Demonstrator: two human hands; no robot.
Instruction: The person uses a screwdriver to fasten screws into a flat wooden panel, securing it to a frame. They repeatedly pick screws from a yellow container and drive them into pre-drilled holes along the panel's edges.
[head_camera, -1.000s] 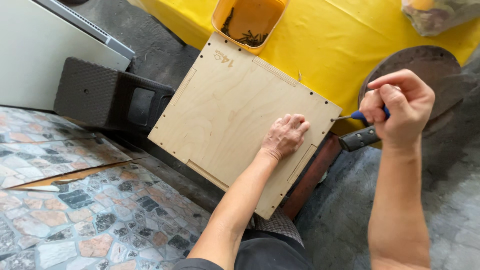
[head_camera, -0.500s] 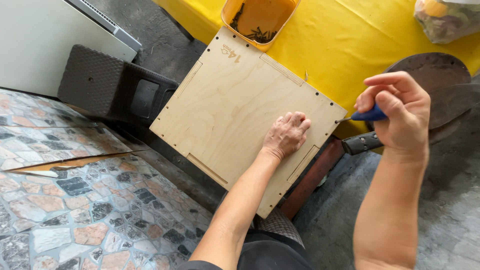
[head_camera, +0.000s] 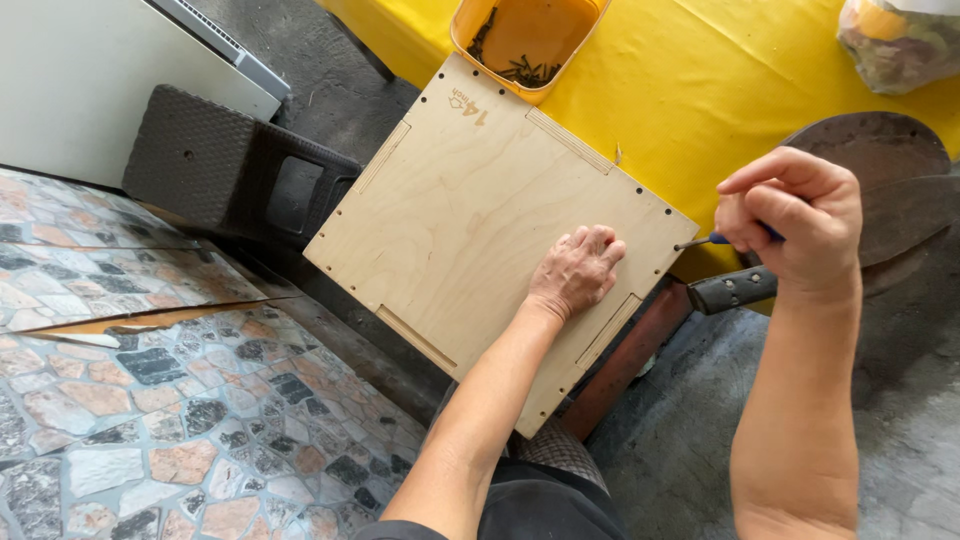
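A square plywood panel (head_camera: 470, 220) lies tilted across the middle of the view, its far corner against an orange tub (head_camera: 525, 35) and its right edge over a yellow cloth (head_camera: 700, 80). Small holes run along its edges, and narrow slots are cut near each side. The left hand (head_camera: 575, 270) rests on the panel near its right edge, knuckles up and fingers curled under, pressing the wood down. The right hand (head_camera: 790, 220) is closed around a small screwdriver (head_camera: 705, 240) with a blue handle; its thin metal tip points at the panel's right edge, just beside one of the holes. The two hands are apart, with the edge of the panel between them.

The tub holds a scatter of dark screws (head_camera: 525, 70). A dark plastic stool (head_camera: 235, 165) stands to the left of the panel, and a patterned stone floor (head_camera: 150, 400) fills the lower left.
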